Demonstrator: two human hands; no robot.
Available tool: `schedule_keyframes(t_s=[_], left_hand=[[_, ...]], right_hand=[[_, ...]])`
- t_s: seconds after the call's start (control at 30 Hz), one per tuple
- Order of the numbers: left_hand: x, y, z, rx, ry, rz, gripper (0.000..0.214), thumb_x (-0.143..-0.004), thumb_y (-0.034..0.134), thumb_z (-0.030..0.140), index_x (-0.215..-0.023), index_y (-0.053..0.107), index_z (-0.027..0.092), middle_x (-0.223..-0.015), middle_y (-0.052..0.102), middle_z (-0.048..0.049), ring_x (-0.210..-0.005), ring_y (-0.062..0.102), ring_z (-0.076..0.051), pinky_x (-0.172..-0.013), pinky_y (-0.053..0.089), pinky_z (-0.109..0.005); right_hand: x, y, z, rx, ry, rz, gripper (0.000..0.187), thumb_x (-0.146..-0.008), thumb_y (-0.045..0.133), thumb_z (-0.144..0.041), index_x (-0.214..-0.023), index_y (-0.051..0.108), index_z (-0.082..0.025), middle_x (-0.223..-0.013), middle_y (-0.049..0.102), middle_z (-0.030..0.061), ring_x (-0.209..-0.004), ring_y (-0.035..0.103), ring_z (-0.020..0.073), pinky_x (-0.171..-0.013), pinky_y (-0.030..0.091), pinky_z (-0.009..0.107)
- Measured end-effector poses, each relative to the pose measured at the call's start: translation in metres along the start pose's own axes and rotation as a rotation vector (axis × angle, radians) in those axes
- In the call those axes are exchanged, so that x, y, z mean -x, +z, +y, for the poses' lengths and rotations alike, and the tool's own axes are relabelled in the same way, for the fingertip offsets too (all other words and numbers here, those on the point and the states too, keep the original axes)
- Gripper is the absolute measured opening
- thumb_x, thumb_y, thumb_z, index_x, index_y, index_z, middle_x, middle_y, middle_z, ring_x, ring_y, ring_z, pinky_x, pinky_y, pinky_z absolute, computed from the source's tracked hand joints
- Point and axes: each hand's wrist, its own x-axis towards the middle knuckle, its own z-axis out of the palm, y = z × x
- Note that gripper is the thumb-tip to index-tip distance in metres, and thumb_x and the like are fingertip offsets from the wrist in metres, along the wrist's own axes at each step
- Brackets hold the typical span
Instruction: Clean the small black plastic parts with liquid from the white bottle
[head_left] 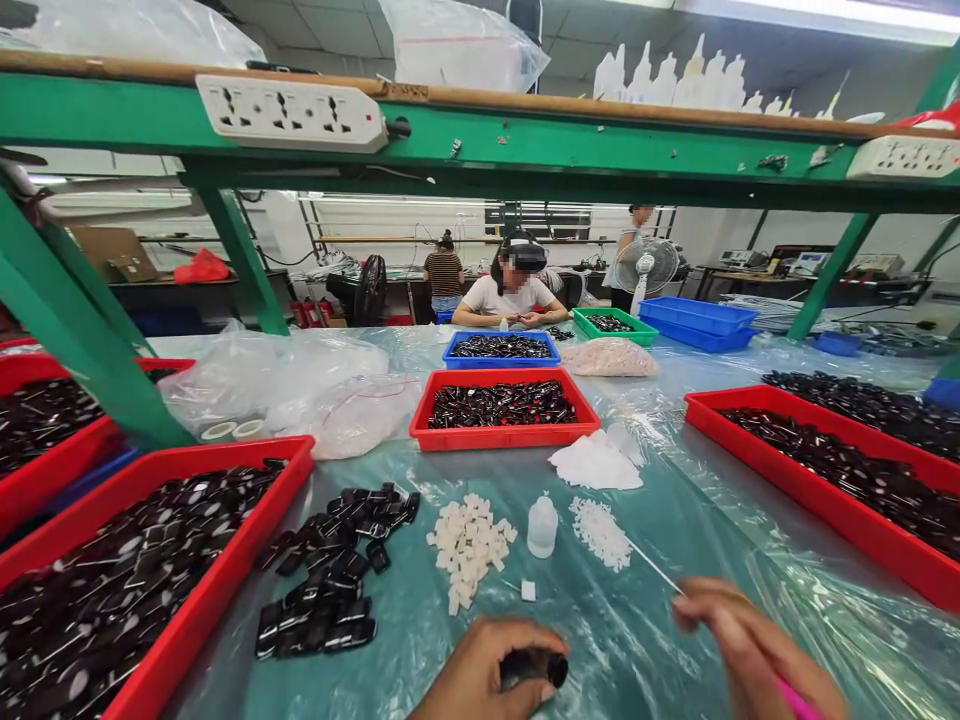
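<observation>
Left hand [487, 665] curled, thumb and fingers clamped round a black part [556, 669], right hand [754, 640] pinching a thin stick [655, 569], tip at small white bits [598, 532].

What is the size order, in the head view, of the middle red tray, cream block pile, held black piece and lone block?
1. Middle red tray
2. Cream block pile
3. Held black piece (partly covered)
4. Lone block

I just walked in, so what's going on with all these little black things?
The person's left hand holds a small black piece. The right hand holds a thin stick, its tip by a pile of tiny white bits. More black pieces lie loose on the left, and others lie in red trays. Another person sits across the table.
</observation>
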Motion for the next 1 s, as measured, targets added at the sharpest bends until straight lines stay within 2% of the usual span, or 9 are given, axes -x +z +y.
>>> schedule_keyframes(t_s=[0.03, 0.1, 0.17, 0.23, 0.33, 0.43, 0.57, 0.73, 1.0], left_hand=[[0.0, 0.0, -0.001, 0.009, 0.005, 0.008, 0.032, -0.07, 0.061, 0.011, -0.099, 0.07, 0.021, -0.101, 0.071, -0.0045, -0.095, 0.062, -0.021, -0.085, 0.043, -0.029], [-0.001, 0.001, -0.002, 0.03, 0.006, 0.032, 0.031, -0.07, 0.061, 0.01, -0.097, 0.071, 0.019, -0.096, 0.072, -0.0049, -0.091, 0.062, -0.02, -0.081, 0.044, -0.027], [-0.002, 0.002, -0.003, 0.048, 0.006, 0.049, 0.03, -0.068, 0.061, 0.009, -0.095, 0.071, 0.017, -0.092, 0.072, -0.0052, -0.087, 0.062, -0.019, -0.077, 0.045, -0.025], [-0.004, 0.003, -0.006, 0.068, 0.018, 0.045, 0.031, -0.066, 0.061, 0.007, -0.094, 0.071, 0.016, -0.089, 0.072, -0.0057, -0.083, 0.063, -0.019, -0.073, 0.045, -0.024], [-0.007, 0.003, -0.009, 0.106, 0.05, 0.017, 0.031, -0.065, 0.062, 0.008, -0.094, 0.072, 0.014, -0.086, 0.073, -0.0076, -0.079, 0.064, -0.02, -0.071, 0.045, -0.024], [-0.009, 0.001, -0.01, 0.155, 0.067, -0.01, 0.029, -0.067, 0.064, 0.015, -0.095, 0.072, 0.013, -0.086, 0.073, -0.0098, -0.08, 0.065, -0.021, -0.07, 0.046, -0.024], [-0.009, 0.001, -0.008, 0.212, 0.072, -0.001, 0.028, -0.068, 0.064, 0.018, -0.095, 0.072, 0.014, -0.084, 0.073, -0.009, -0.078, 0.065, -0.02, -0.068, 0.045, -0.022], [-0.008, 0.002, -0.005, 0.229, 0.105, -0.025, 0.022, -0.069, 0.062, 0.016, -0.088, 0.073, 0.013, -0.076, 0.071, -0.0058, -0.068, 0.061, -0.016, -0.054, 0.037, -0.017], [-0.009, 0.003, 0.003, 0.255, 0.059, 0.015, 0.016, -0.065, 0.061, 0.013, -0.078, 0.071, 0.012, -0.064, 0.062, -0.001, -0.064, 0.056, -0.014, -0.056, 0.037, -0.018]], right_hand=[[-0.015, 0.018, -0.015, -0.036, 0.004, -0.068, 0.013, -0.083, 0.059, -0.031, -0.085, 0.071, -0.026, -0.081, 0.068, 0.0026, -0.075, 0.066, 0.0169, -0.063, 0.053, 0.021], [-0.04, 0.047, -0.033, -0.126, 0.038, -0.153, 0.014, -0.08, 0.064, -0.029, -0.092, 0.07, -0.027, -0.087, 0.068, 0.0023, -0.077, 0.066, 0.0151, -0.065, 0.052, 0.018], [-0.055, 0.066, -0.036, -0.203, 0.086, -0.188, 0.014, -0.08, 0.064, -0.031, -0.091, 0.07, -0.025, -0.089, 0.069, 0.0036, -0.079, 0.066, 0.0151, -0.068, 0.052, 0.019], [-0.057, 0.076, -0.028, -0.284, 0.103, -0.183, 0.016, -0.083, 0.06, -0.034, -0.081, 0.07, -0.022, -0.075, 0.068, 0.0027, -0.067, 0.065, 0.0131, -0.061, 0.051, 0.018], [-0.044, 0.08, -0.012, -0.349, 0.087, -0.143, 0.032, -0.09, 0.048, -0.037, -0.067, 0.061, -0.019, -0.053, 0.054, -0.0024, -0.046, 0.052, 0.0087, -0.044, 0.044, 0.017], [-0.027, 0.076, -0.004, -0.347, 0.031, -0.184, 0.038, -0.092, 0.042, -0.035, -0.059, 0.052, -0.019, -0.049, 0.047, -0.0035, -0.04, 0.045, 0.0081, -0.038, 0.037, 0.018], [-0.018, 0.073, -0.006, -0.283, -0.147, -0.308, 0.038, -0.091, 0.045, -0.034, -0.057, 0.052, -0.019, -0.045, 0.047, -0.0036, -0.039, 0.045, 0.0083, -0.04, 0.035, 0.018], [-0.024, 0.077, -0.01, -0.164, -0.37, -0.389, 0.03, -0.091, 0.044, -0.027, -0.063, 0.049, -0.02, -0.046, 0.051, -0.0034, -0.04, 0.047, 0.0085, -0.041, 0.035, 0.019], [-0.022, 0.079, -0.009, -0.034, -0.496, -0.431, 0.026, -0.088, 0.044, -0.017, -0.062, 0.044, -0.021, -0.045, 0.047, -0.0042, -0.039, 0.045, 0.0086, -0.041, 0.034, 0.02]])
